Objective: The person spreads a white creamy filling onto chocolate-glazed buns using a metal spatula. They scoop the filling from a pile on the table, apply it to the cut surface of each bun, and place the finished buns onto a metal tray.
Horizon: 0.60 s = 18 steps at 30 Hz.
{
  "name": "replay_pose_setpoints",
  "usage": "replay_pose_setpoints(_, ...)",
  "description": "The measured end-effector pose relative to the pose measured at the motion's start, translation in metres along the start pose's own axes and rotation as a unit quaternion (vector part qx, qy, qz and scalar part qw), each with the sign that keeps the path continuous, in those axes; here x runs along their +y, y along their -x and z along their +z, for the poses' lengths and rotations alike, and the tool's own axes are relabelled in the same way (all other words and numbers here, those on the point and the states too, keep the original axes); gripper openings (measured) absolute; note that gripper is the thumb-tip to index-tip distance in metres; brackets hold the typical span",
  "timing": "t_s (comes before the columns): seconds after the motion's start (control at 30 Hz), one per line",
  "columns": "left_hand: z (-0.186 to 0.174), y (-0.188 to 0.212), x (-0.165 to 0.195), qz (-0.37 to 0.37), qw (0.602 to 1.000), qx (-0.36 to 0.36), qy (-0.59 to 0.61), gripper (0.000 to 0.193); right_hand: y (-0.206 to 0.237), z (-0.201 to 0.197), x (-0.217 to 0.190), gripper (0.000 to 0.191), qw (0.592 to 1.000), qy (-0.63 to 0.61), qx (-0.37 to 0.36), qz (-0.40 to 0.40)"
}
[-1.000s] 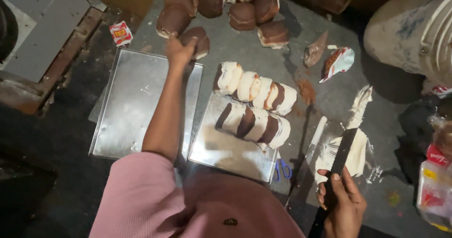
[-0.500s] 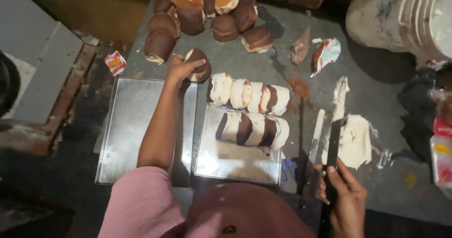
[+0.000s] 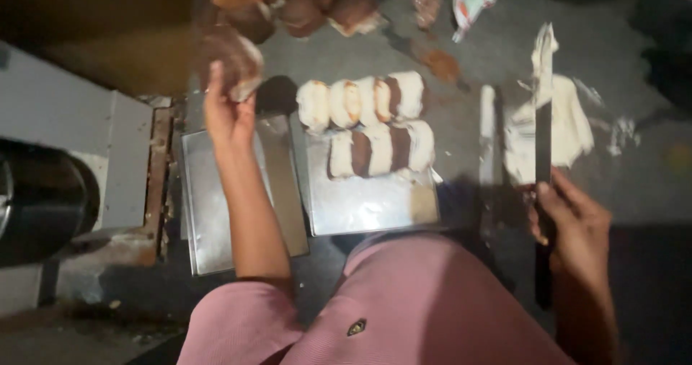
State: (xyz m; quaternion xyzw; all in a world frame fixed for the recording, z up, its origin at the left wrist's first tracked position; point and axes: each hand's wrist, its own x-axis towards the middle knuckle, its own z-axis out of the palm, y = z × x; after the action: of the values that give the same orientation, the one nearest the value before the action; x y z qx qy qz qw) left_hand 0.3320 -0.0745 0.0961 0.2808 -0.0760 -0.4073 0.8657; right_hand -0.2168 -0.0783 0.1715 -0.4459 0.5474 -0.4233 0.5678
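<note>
Two metal trays lie side by side on the dark bench before me. My left hand (image 3: 229, 112) is closed around a brown bun (image 3: 232, 56), lifted above the far edge of the left tray (image 3: 209, 213), which is bare. The right tray (image 3: 367, 206) carries two rows of cream-filled buns (image 3: 375, 127) along its far edge. My right hand (image 3: 573, 224) is clamped on the handle of a long knife (image 3: 543, 120), its blade smeared white and pointing away over a heap of cream (image 3: 566, 130) near the bench's right side. More brown buns (image 3: 303, 4) sit piled at the far edge.
</note>
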Motion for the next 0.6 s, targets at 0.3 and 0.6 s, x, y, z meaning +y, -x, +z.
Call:
replay_pose_setpoints(0.3, 0.043, 0.117, -0.107, -0.164, 0.986, -0.006, -0.042, 0.066, -0.022, -0.113, 0.027, 0.036, 0.934, 0.289, 0.131, -0.167)
replay_pose_setpoints(0.6, 0.114, 0.179, -0.191, -0.173, 0.977, 0.004, -0.124, 0.06, -0.042, -0.16, 0.084, 0.031, 0.859, 0.425, 0.076, -0.277)
